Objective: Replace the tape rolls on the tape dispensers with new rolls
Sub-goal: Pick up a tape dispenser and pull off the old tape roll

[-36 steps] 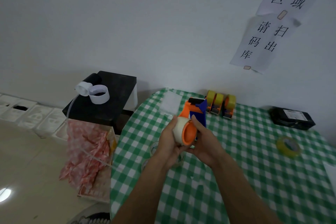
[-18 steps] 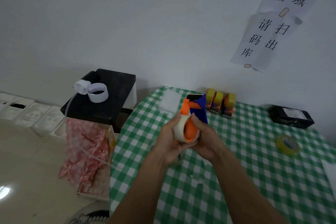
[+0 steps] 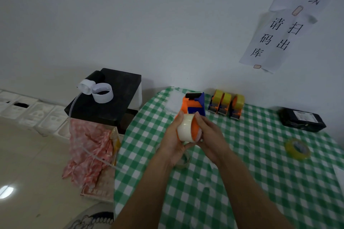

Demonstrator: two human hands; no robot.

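Base of dispenser (image 3: 193, 108) hidden behind both hands; fingertips of right hand (image 3: 212, 136) out of sight. Clear roll (image 3: 184, 161) under left wrist on desk (image 3: 242, 182), hard to make out. Tape roll (image 3: 186, 130) whitish, on orange hub, held above desk. Left hand (image 3: 173, 141) curled round tape roll; right hand grips dispenser side, thumb on tape roll. Three dispensers (image 3: 226, 105) at 2 o'clock of it, yellow roll (image 3: 297, 149) at 3.
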